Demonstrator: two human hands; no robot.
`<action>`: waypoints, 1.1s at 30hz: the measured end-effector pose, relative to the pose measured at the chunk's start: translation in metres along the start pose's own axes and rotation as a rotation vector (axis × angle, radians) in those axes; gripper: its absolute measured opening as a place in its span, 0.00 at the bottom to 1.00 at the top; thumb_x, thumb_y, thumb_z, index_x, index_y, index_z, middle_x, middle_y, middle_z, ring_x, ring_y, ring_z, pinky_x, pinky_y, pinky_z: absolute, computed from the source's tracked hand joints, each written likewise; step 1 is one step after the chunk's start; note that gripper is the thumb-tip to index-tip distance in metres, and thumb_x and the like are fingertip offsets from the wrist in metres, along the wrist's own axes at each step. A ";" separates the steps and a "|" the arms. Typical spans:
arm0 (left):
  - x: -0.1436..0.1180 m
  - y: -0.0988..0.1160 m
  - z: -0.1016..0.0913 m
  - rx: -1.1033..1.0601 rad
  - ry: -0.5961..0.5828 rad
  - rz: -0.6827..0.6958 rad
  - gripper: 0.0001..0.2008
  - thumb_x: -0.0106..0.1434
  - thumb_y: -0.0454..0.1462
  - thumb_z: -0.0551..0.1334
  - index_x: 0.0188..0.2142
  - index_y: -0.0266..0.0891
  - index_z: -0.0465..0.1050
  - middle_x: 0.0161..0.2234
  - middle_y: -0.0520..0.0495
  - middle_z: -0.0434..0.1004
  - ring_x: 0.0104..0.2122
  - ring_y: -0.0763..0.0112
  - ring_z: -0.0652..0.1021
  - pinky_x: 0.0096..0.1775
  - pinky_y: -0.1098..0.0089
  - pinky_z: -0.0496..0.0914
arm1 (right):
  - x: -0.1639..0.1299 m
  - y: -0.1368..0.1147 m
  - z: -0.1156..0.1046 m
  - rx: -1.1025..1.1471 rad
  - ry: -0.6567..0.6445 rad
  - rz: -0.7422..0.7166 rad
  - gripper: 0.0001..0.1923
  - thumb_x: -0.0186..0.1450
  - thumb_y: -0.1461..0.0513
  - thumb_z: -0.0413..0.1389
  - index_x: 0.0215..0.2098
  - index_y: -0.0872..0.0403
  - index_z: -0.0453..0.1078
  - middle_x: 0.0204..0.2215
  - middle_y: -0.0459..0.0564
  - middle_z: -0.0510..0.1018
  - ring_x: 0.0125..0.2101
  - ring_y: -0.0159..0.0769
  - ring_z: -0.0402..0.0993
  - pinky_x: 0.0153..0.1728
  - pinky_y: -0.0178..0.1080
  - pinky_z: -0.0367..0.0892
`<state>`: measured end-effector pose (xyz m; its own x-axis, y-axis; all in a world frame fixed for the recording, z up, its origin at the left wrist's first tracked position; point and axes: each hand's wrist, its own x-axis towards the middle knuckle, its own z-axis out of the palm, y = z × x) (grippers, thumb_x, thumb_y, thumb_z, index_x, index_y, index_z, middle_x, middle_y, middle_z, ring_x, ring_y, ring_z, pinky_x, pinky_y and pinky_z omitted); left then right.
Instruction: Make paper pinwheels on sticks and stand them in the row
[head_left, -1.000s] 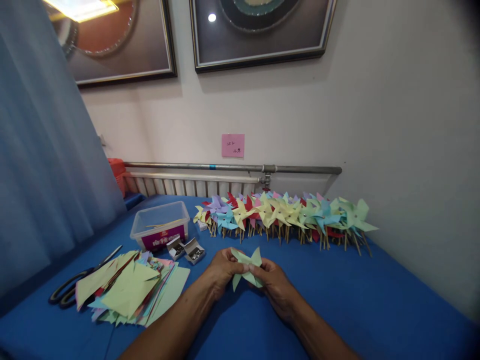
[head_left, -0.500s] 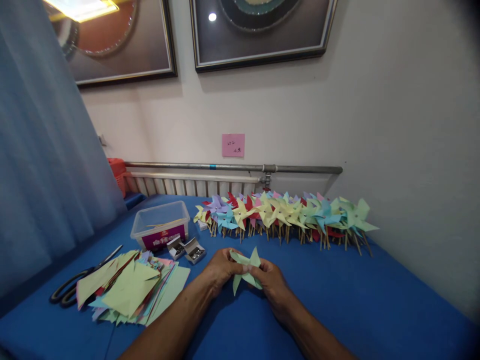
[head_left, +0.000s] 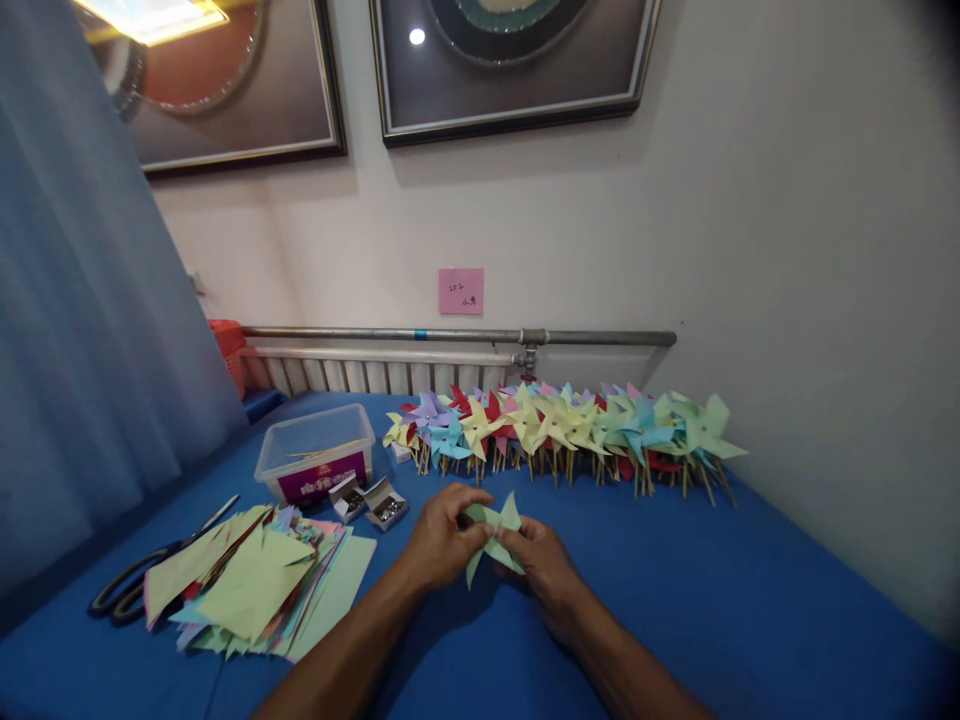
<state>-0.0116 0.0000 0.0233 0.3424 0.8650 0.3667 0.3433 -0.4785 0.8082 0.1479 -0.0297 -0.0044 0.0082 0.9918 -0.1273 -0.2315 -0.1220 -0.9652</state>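
Observation:
A pale green paper pinwheel (head_left: 510,514) is held between both hands above the blue table cover, its blades folded in toward the middle. My left hand (head_left: 448,535) grips it from the left, with the thumb near the centre. From the right, my right hand (head_left: 541,560) pinches it, thumb also at the centre; its other fingers are partly hidden behind the paper. No stick shows on this pinwheel. Two small open boxes of metal pins (head_left: 386,508) lie beyond my left hand. A pile of cut paper sheets (head_left: 259,585) is left of my left forearm.
Black-handled scissors (head_left: 161,560) lie left of the paper pile. A clear plastic tub (head_left: 315,450) with a few thin sticks stands behind the pin boxes. Many finished pinwheels on sticks (head_left: 555,430) lie in a row toward the wall. A blue curtain (head_left: 97,300) hangs at left.
My left hand has shifted its grip slightly, its fingers lifting higher over the pinwheel's upper left blade. My right hand stays nearly in place. The whole view has shifted a little.

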 end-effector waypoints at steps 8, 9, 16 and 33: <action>0.001 0.002 -0.005 0.033 -0.010 0.052 0.08 0.62 0.36 0.62 0.36 0.41 0.82 0.34 0.47 0.79 0.36 0.66 0.77 0.40 0.68 0.67 | -0.002 -0.001 0.000 0.043 -0.021 0.010 0.18 0.52 0.50 0.70 0.28 0.55 0.74 0.20 0.43 0.72 0.20 0.27 0.63 0.25 0.33 0.61; 0.001 0.002 -0.004 0.027 -0.008 0.047 0.08 0.61 0.35 0.62 0.35 0.41 0.82 0.34 0.47 0.79 0.36 0.66 0.76 0.39 0.68 0.67 | -0.001 -0.001 0.000 0.037 -0.019 0.008 0.18 0.52 0.50 0.70 0.28 0.55 0.75 0.20 0.43 0.72 0.20 0.28 0.63 0.24 0.33 0.61; 0.001 0.001 -0.002 -0.041 0.044 0.071 0.07 0.60 0.34 0.64 0.35 0.41 0.82 0.37 0.46 0.80 0.40 0.63 0.78 0.45 0.65 0.70 | 0.003 0.004 -0.002 0.018 -0.008 -0.004 0.18 0.50 0.51 0.70 0.28 0.55 0.74 0.18 0.43 0.73 0.19 0.28 0.64 0.22 0.33 0.59; -0.002 0.001 -0.009 0.362 -0.045 0.354 0.12 0.63 0.31 0.60 0.38 0.43 0.82 0.45 0.41 0.81 0.44 0.60 0.77 0.50 0.58 0.66 | -0.002 -0.006 -0.003 0.035 -0.036 0.015 0.16 0.52 0.52 0.69 0.25 0.54 0.72 0.15 0.40 0.68 0.16 0.25 0.56 0.19 0.32 0.54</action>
<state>-0.0196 -0.0007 0.0276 0.5271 0.6365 0.5631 0.4776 -0.7699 0.4232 0.1527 -0.0315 0.0012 -0.0302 0.9907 -0.1324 -0.2654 -0.1357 -0.9545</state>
